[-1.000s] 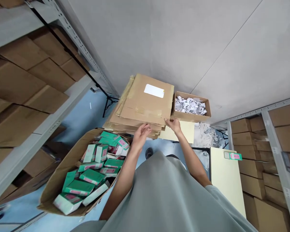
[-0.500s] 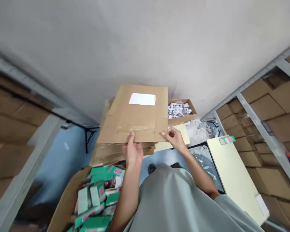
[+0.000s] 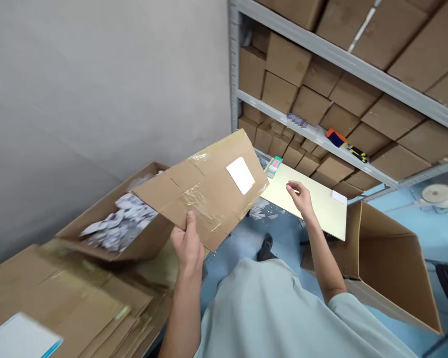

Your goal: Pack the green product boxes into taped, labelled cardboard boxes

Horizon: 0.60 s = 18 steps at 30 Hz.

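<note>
My left hand [image 3: 188, 243] is closed on the lower edge of a flattened cardboard box [image 3: 209, 176], its thumb lying on top. The box is tilted in mid-air, with clear tape across it and a white label [image 3: 241, 175] near its right end. Over the cream tabletop [image 3: 321, 211], my right hand [image 3: 301, 200] hangs apart from the cardboard, fingers loosely curled with nothing seen between them. A small green and pink pack [image 3: 274, 167] lies at the tabletop's far corner.
Lower left is a stack of flattened cardboard [image 3: 85, 298], beside a carton [image 3: 155, 243] of white paper pieces. A large open carton [image 3: 392, 263] stands right. Shelves [image 3: 317, 134] full of brown boxes line the wall. A white spool [image 3: 440, 195] is far right.
The view has swung right. My left hand has carried the flattened box off the stack and tilted it. My right hand has let go of its edge and moved over the tabletop.
</note>
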Tool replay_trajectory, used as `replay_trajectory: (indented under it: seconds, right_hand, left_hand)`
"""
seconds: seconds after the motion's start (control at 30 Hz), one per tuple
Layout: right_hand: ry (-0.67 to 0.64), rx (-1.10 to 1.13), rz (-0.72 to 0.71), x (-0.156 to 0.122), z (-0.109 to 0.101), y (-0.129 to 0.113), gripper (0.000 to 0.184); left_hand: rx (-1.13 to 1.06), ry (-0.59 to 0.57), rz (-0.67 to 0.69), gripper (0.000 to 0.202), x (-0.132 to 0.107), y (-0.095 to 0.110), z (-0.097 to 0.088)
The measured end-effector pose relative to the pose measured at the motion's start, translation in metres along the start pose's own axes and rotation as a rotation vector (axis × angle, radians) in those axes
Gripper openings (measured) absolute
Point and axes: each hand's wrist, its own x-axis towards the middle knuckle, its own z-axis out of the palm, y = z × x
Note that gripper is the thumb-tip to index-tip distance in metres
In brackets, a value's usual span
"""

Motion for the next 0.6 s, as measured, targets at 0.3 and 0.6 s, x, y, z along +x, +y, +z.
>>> replay_trajectory:
  seconds: [0.3, 0.6]
  right_hand:
    - [0.147, 0.065, 0.171, 0.082, -0.135, 0.135, 0.078]
    - [0.177, 0.165, 0.355, 0.09, -0.237, 0.224, 0.048]
  left_hand:
    - [0.148, -0.386, -0.095, 0.07, -0.005, -0.074, 0.178]
    - [0.331, -0.659, -0.037, 0.065, -0.019, -0.162, 0.324]
